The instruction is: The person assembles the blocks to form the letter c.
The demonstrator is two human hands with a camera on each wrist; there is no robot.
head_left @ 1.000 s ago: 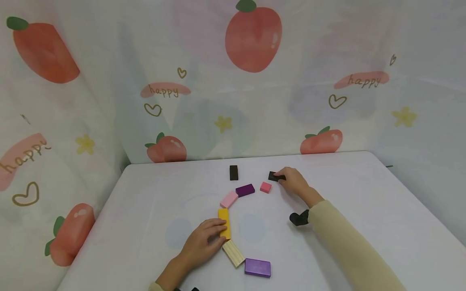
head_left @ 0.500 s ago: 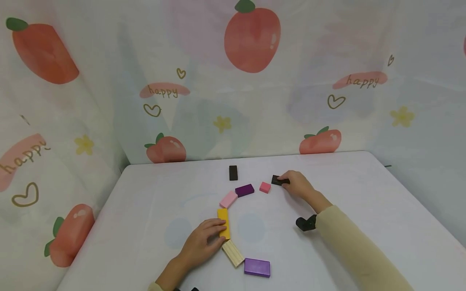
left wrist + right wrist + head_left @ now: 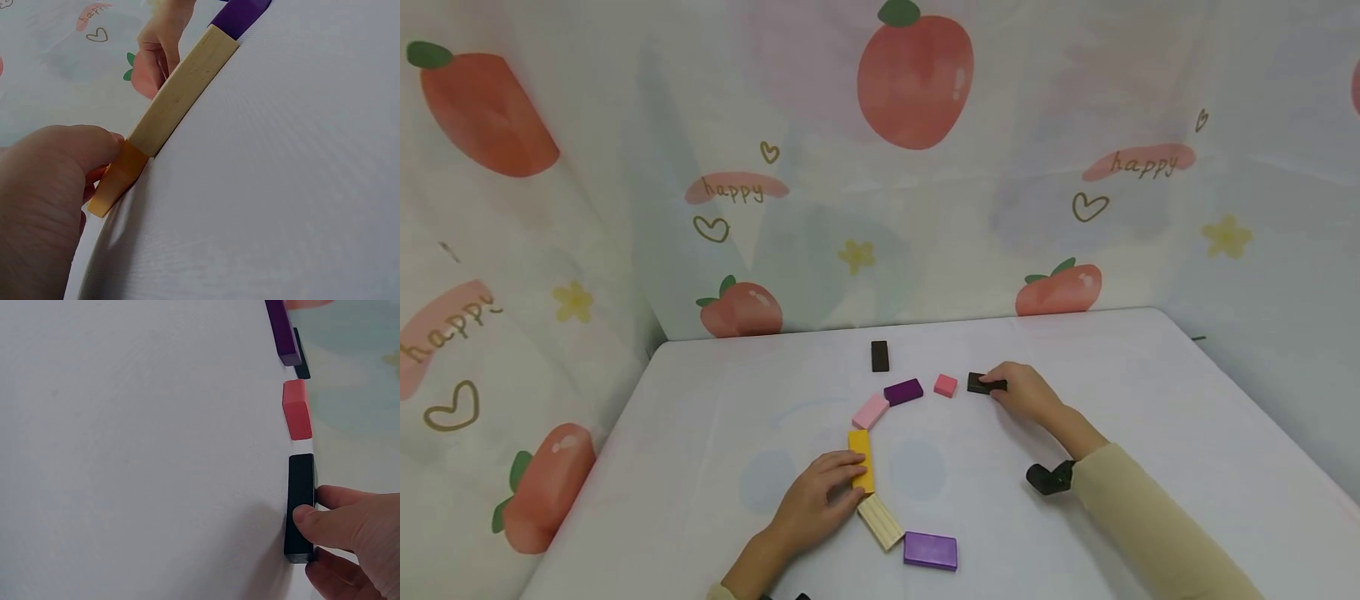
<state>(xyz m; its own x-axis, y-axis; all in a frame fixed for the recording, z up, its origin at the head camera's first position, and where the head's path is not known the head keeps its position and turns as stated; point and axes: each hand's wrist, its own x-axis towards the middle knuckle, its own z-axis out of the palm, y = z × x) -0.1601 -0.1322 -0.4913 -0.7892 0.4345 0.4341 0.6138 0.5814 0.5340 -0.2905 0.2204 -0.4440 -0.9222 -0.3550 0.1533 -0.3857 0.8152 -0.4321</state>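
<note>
My right hand (image 3: 1028,393) pinches a black block (image 3: 974,383) between thumb and fingers, at the table's back right. Left of that block, with a gap, lies a small coral-pink block (image 3: 945,385); the right wrist view shows the black block (image 3: 300,481) roughly in line with it. My left hand (image 3: 814,506) holds a yellow block (image 3: 858,442), its thumb on the near side. From the yellow block a curved row runs back through a light pink block (image 3: 870,412) to a dark purple block (image 3: 903,392). Toward me it continues with a plain wooden block (image 3: 881,522) and a violet block (image 3: 930,552).
A second black block (image 3: 880,356) lies apart behind the dark purple one, near the table's back edge. The white table (image 3: 715,417) meets a fruit-printed cloth (image 3: 820,208) at the back and left. A black wrist device (image 3: 1049,477) juts from the right sleeve.
My right hand has shifted right and toward me with the black block, ending up beside the coral-pink block with a gap. My left hand stays on the yellow block.
</note>
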